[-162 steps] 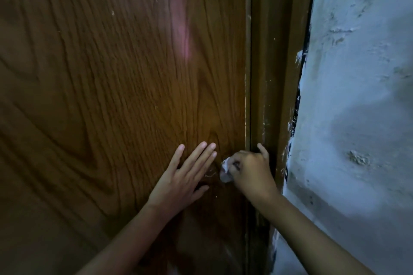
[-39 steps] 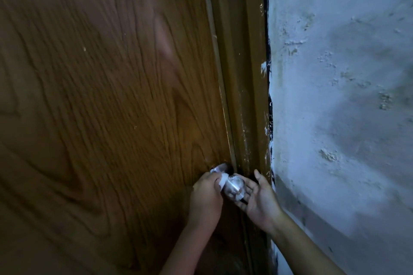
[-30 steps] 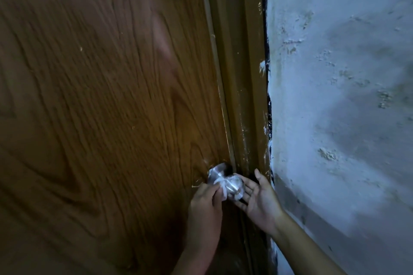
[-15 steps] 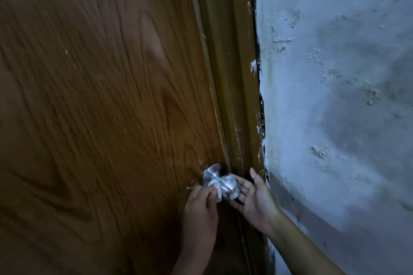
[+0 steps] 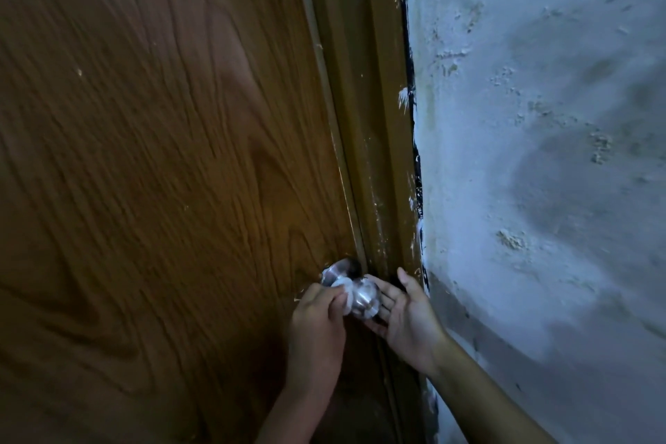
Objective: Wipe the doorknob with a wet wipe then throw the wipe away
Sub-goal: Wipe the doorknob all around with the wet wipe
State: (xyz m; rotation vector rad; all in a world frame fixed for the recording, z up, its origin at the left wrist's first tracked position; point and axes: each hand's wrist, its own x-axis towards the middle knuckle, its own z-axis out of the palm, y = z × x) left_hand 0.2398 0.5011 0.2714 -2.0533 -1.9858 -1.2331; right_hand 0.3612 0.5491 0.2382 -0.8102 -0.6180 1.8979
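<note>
A round silver doorknob (image 5: 364, 296) sticks out of the brown wooden door (image 5: 162, 173), low near its right edge. A white wet wipe (image 5: 345, 291) is pressed against the knob's neck and left side. My left hand (image 5: 317, 321) grips that wipe from below and left. My right hand (image 5: 407, 314) is cupped under the knob's right side, palm up and fingers spread, with nothing in it. A bit of white shows under the knob by my right fingers.
The brown door frame (image 5: 374, 119) runs down just right of the knob. Beyond it stands a rough, patchy white plaster wall (image 5: 540, 155) with a grey band lower down. The light is dim.
Five seconds ago my right hand held the wipe on the knob and my left lay flat on the door. Now my left holds the wipe, sliding it down the knob's left side.
</note>
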